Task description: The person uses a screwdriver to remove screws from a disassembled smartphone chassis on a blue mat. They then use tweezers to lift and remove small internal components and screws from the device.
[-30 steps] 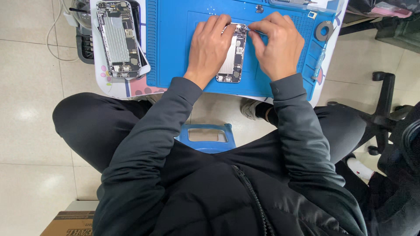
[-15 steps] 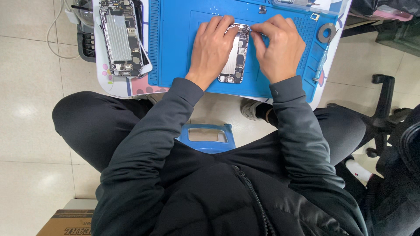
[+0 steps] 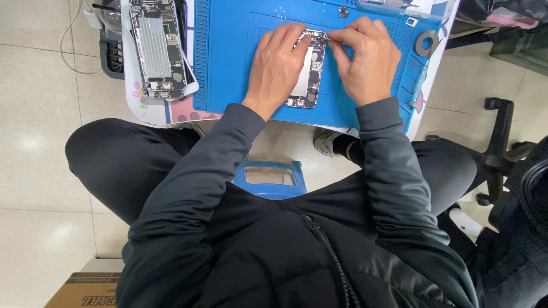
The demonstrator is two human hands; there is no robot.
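An opened smartphone chassis with its bare circuit board and metal shield showing (image 3: pixel 308 74) lies on the blue silicone repair mat (image 3: pixel 228 63) that covers the worktop; the left hand (image 3: pixel 278 67) lies flat over its left edge, fingers spread and pressing it steady, while the right hand (image 3: pixel 368 60) pinches thumb and forefinger narrowly at the top right corner, whether on a small part or a tool I cannot tell. The screen is already off and the internals remain in place, so the work looks mid-way; a second stripped phone body (image 3: pixel 155 48) rests well apart to the left.
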